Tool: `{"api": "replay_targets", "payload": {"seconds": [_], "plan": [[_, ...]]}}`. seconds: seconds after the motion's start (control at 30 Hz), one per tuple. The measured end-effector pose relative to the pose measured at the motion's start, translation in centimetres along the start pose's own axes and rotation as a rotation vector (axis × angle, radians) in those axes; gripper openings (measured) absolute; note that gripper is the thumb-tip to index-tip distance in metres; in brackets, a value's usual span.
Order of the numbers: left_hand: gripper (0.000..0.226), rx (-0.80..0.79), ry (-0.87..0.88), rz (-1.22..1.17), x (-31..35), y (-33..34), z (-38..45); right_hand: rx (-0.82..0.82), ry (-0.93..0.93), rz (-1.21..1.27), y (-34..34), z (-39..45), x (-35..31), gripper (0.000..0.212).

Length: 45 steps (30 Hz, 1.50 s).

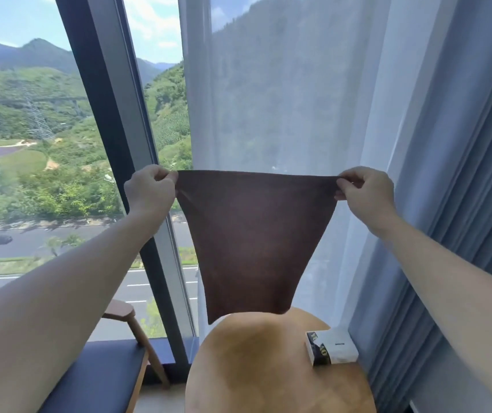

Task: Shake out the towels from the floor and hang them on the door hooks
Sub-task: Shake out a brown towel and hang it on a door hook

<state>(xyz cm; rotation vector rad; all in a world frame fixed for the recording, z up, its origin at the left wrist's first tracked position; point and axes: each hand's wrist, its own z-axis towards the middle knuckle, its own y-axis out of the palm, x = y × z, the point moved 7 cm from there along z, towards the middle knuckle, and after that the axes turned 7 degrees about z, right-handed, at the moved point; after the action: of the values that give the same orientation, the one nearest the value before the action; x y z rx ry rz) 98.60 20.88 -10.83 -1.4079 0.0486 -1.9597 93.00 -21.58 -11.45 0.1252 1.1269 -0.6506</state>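
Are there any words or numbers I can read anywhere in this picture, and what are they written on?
Small black-and-white box on the round wooden table: yellowish letters on its dark end, too blurred to read.
Same box, white top: a short dark mark, too small to read.
Brown towel pinched by the left hand and right hand: no writing.
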Motion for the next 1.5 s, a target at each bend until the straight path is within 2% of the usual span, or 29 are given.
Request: {"api": "replay_targets", "payload": {"seconds": [0.27, 0.47, 0.6, 0.73, 1.03, 1.23, 1.33, 1.4, 1.5], "plan": [[0.024, -0.24, -0.153, 0.168, -13.5, -3.4, -16.5, -0.071, 0.159, -0.083, -0.5, -20.9, 7.9, 0.029], [0.024, -0.375, -0.253, 0.222, -22.0, -5.5, -28.7, -0.122, 0.254, -0.255, -2.1, -34.6, 12.3, 0.016], [0.025, -0.463, -0.301, 0.25, -26.6, -6.4, -34.1, -0.121, 0.328, -0.306, -3.6, -41.1, 14.1, 0.015], [0.027, -0.513, -0.31, 0.251, -27.4, -6.7, -35.8, -0.139, 0.375, -0.34, -4.6, -44.2, 15.0, 0.017], [0.023, -0.497, -0.277, 0.235, -24.6, -3.5, -30.8, -0.147, 0.386, -0.371, -4.0, -39.0, 15.6, 0.009], [0.023, -0.499, -0.24, 0.344, -22.0, 2.2, -23.4, -0.169, 0.41, -0.369, -0.6, -29.2, 17.5, 0.014], [0.024, -0.439, -0.189, 0.332, -17.5, 4.7, -16.3, -0.152, 0.425, -0.237, 1.5, -21.0, 16.4, 0.017], [0.024, -0.359, -0.128, 0.291, -13.2, 5.4, -10.7, -0.111, 0.332, -0.187, 2.0, -14.4, 13.9, 0.024], [0.025, -0.197, -0.05, 0.148, -5.7, 4.3, -3.3, -0.001, 0.167, -0.111, 1.1, -5.7, 6.8, 0.013]]}}
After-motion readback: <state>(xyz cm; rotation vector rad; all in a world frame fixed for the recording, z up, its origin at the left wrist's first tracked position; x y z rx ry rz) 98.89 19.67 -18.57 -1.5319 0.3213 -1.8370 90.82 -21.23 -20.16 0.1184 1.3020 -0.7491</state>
